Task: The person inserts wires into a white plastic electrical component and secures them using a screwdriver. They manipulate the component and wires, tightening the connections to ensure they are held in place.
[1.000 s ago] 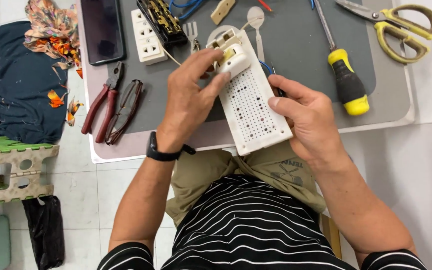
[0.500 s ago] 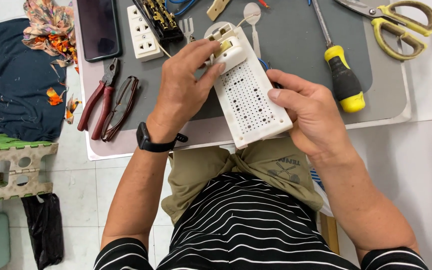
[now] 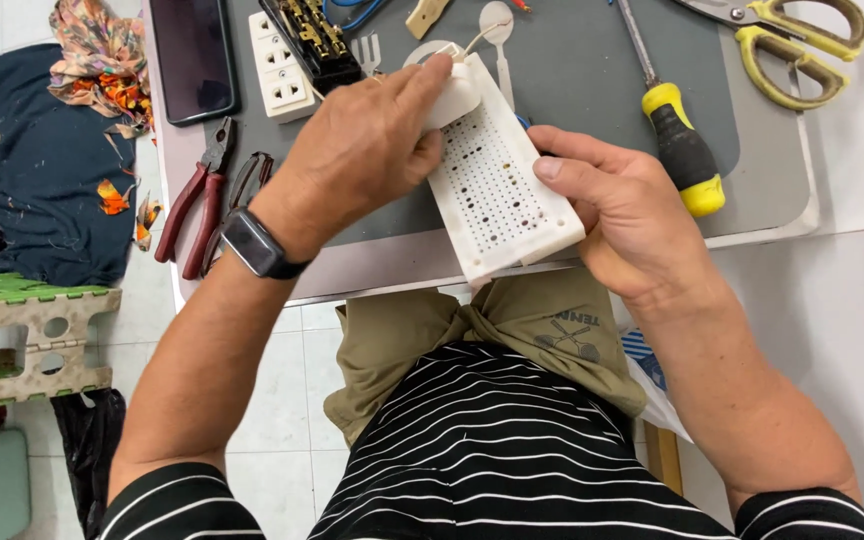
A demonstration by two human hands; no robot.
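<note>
The left hand (image 3: 372, 150) closes over the upper end of a white perforated plastic casing (image 3: 497, 180), fingers pressed on a small white rounded part at its top. The right hand (image 3: 632, 215) grips the casing's right edge and lower corner, thumb lying along the side. The casing is held tilted just above the near edge of the counter (image 3: 592, 70), over its grey mat.

Compared with half a second ago, the left fingers have slid further over the top, now covering the yellowish part that showed there, and the casing sits a little more toward 12 o'clock.

At 2 o'clock from the casing lies a yellow-and-black screwdriver (image 3: 677, 150), with yellow scissors (image 3: 802, 50) beyond it. At 10 o'clock are a white socket strip (image 3: 282, 70) and a dark phone (image 3: 192, 55); red pliers (image 3: 197, 200) lie at 9 o'clock.
</note>
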